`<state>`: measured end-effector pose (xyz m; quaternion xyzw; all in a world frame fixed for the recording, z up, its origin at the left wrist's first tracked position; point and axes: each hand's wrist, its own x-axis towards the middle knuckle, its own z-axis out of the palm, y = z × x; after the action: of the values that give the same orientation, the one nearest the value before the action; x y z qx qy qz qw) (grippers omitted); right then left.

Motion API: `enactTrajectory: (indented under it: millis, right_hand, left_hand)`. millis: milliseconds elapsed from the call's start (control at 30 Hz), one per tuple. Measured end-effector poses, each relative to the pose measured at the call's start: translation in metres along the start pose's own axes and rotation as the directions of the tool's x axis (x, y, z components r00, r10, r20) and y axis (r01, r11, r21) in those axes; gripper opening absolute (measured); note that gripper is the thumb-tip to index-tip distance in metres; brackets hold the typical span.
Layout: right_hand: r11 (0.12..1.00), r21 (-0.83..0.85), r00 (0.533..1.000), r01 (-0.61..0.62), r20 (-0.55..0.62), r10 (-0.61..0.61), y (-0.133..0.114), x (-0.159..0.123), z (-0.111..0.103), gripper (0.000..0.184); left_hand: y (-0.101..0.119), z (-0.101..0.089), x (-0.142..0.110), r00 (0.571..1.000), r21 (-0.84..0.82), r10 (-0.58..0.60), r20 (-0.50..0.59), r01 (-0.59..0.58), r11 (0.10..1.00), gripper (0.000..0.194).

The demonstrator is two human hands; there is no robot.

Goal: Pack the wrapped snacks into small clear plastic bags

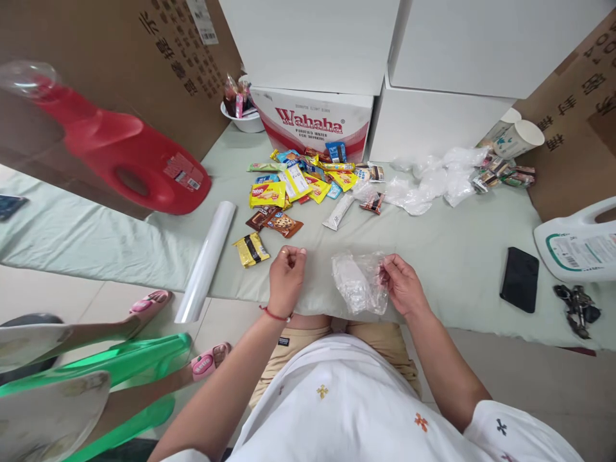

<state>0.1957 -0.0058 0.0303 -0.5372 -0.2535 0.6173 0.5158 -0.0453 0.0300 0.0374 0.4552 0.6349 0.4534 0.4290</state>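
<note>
My right hand [403, 285] pinches the edge of a clear plastic bag [359, 281] that lies crumpled on the pale green cloth [452, 250] in front of me. My left hand [285, 280] rests on the cloth a short way left of the bag, fingers curled in, thumb and forefinger pressed together, with nothing visible in them. A pile of snack packets [303, 183] lies beyond my hands. A gold and brown packet [251, 249] lies alone to the left of my left hand.
A roll of clear film [206, 263] overhangs the cloth's near edge at left. A red jug [125, 154], a Wahaha box [312, 122], loose plastic bags [433, 179], paper cups [517, 136], a black phone [519, 279], keys [577, 310] and a white jug [580, 244] surround. Another person's feet in pink slippers [209, 359] are at lower left.
</note>
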Motion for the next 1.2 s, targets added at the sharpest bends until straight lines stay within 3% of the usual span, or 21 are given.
enactTrajectory:
  millis: [33,100,167,300,367,500,667,700,733,833,867,900,933,1000,1100,1167,1200]
  right_hand:
    - [0.998,0.008,0.998,0.056,0.001,-0.056,0.001,-0.003,0.002,0.047]
    - [0.992,0.031,0.991,0.122,0.049,-0.124,0.002,-0.008,0.008,0.043]
    - [0.992,0.074,0.986,0.107,0.121,-0.115,0.003,-0.014,0.016,0.043]
    - [0.992,0.129,0.972,-0.003,0.234,-0.028,0.004,-0.019,0.029,0.047]
    - [0.991,0.131,0.978,-0.004,0.209,-0.024,0.004,-0.018,0.026,0.048]
    - [0.984,0.137,0.994,0.109,0.001,-0.111,-0.002,-0.012,-0.001,0.046]
    - [0.986,0.071,0.984,0.15,-0.103,-0.142,-0.014,-0.003,-0.038,0.048]
    - [0.988,0.056,0.983,0.144,-0.123,-0.136,-0.016,-0.002,-0.041,0.048]
    - [0.988,0.045,0.979,0.147,-0.147,-0.139,-0.017,-0.003,-0.041,0.048]
    - [0.971,0.004,0.948,0.238,-0.216,-0.232,-0.015,-0.01,-0.034,0.043]
    - [0.958,-0.031,0.935,0.285,-0.213,-0.285,-0.013,-0.014,-0.029,0.039]
    - [0.94,-0.081,0.92,0.332,-0.193,-0.342,-0.01,-0.018,-0.024,0.034]
    - [0.914,-0.145,0.904,0.379,-0.155,-0.4,-0.008,-0.023,-0.019,0.029]
    - [0.823,-0.304,0.86,0.48,-0.026,-0.51,-0.002,-0.03,-0.008,0.021]
    - [0.583,-0.516,0.752,0.628,0.207,-0.626,-0.001,-0.032,0.005,0.015]
    - [0.474,-0.584,0.708,0.659,0.266,-0.655,-0.006,-0.027,0.01,0.015]
    - [0.476,-0.594,0.705,0.649,0.233,-0.67,-0.009,-0.024,0.011,0.016]
  left_hand:
    - [0.002,0.001,-0.007,0.999,-0.021,0.013,0.036,-0.012,1.0,0.035]
    - [0.005,0.009,-0.024,0.977,-0.077,-0.015,0.214,0.032,0.997,0.043]
    - [0.007,0.025,-0.037,0.941,-0.116,-0.082,0.328,0.126,0.985,0.048]
    - [0.004,0.06,-0.037,0.882,-0.212,-0.164,0.442,0.281,0.936,0.049]
    - [0.0,0.065,-0.029,0.891,-0.288,-0.151,0.427,0.292,0.912,0.047]
    - [-0.006,0.048,-0.013,0.911,-0.398,-0.171,0.375,0.325,0.858,0.047]
    - [-0.008,0.011,0.01,0.806,-0.395,-0.205,0.555,0.473,0.788,0.053]
    - [-0.008,0.005,0.015,0.804,-0.378,-0.221,0.552,0.478,0.793,0.056]
    - [-0.008,0.001,0.02,0.832,-0.364,-0.24,0.499,0.454,0.813,0.058]
    - [-0.004,-0.005,0.023,0.963,-0.31,-0.212,0.164,0.255,0.916,0.059]
    - [0.001,-0.003,0.018,0.976,-0.285,-0.178,0.123,0.207,0.936,0.057]
    - [0.007,0.0,0.01,0.975,-0.268,-0.156,0.157,0.194,0.944,0.055]
    - [0.015,0.006,0.0,0.951,-0.261,-0.147,0.273,0.22,0.94,0.054]
    - [0.033,0.022,-0.023,0.832,-0.225,-0.172,0.528,0.332,0.916,0.065]
    - [0.054,0.05,-0.042,0.707,-0.194,-0.169,0.687,0.403,0.894,0.065]
    - [0.06,0.062,-0.039,0.706,-0.215,-0.124,0.698,0.372,0.903,0.058]
    - [0.061,0.064,-0.033,0.728,-0.25,-0.099,0.678,0.355,0.901,0.055]
